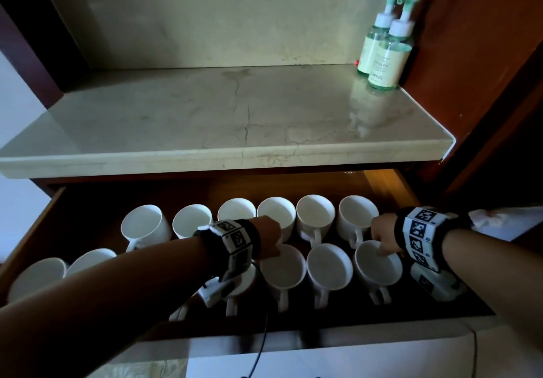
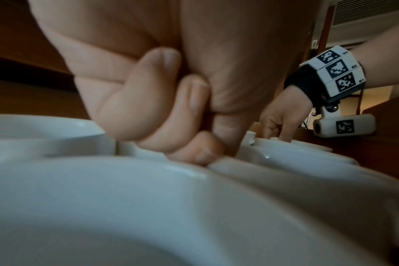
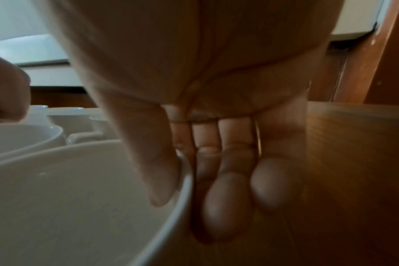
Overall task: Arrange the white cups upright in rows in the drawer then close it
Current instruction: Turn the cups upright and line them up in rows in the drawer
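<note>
Several white cups stand in two rows in the open wooden drawer (image 1: 390, 185), handles towards me. My right hand (image 1: 383, 238) pinches the far rim of the front-right cup (image 1: 379, 272). In the right wrist view its thumb (image 3: 164, 180) lies inside that cup (image 3: 80, 207) and the fingers lie outside the wall. My left hand (image 1: 271, 239) has curled fingers at the far-left rim of a middle front-row cup (image 1: 286, 273). In the left wrist view its index fingertip (image 2: 205, 156) and thumb meet at this cup's (image 2: 296, 183) rim. The back-left cup (image 1: 145, 225) looks tilted.
A marble shelf (image 1: 205, 119) overhangs the back of the drawer, with two green pump bottles (image 1: 388, 45) at its right rear. Wooden cabinet sides close in on the right. Two more cups (image 1: 38, 275) sit at the drawer's front left, partly hidden by my left arm.
</note>
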`<state>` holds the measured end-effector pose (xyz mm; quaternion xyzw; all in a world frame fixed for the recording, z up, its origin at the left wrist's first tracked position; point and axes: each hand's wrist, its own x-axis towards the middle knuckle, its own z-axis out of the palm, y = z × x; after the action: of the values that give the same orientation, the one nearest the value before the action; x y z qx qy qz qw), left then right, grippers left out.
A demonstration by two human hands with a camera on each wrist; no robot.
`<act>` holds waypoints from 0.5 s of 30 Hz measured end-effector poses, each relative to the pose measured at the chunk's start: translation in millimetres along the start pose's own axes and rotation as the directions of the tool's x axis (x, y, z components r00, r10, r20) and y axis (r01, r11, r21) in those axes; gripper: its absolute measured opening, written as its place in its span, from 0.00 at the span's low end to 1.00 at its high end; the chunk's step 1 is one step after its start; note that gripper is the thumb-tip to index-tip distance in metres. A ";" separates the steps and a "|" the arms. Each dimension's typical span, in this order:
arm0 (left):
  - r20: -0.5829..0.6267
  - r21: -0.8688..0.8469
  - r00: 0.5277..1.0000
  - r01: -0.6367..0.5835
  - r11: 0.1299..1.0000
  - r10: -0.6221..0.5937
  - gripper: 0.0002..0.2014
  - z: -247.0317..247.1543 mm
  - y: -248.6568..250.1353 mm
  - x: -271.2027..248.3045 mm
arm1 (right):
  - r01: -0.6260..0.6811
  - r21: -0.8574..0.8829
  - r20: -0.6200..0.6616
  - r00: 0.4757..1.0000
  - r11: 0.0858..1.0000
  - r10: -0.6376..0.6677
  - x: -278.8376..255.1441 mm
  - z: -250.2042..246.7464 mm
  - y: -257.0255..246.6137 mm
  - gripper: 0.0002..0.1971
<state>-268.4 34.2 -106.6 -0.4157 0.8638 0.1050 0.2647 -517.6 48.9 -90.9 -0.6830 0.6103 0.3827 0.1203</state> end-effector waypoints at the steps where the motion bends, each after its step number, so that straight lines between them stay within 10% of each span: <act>1: -0.007 -0.012 1.000 -0.004 1.000 0.003 0.20 0.9 -0.5 -1.5 | -0.011 -0.005 0.009 1.000 1.000 0.011 1.2 0.6 -0.9 0.14; 15: -0.029 -0.092 0.998 0.044 0.995 -0.047 0.23 14.7 -44.2 -27.1 | -0.042 -0.061 0.022 0.999 0.997 0.044 -0.3 -0.6 -13.5 0.19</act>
<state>-214.8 30.1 -102.4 -0.4484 0.8525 0.1319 0.2340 -504.9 51.8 -94.5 -0.6684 0.6117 0.4115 0.0985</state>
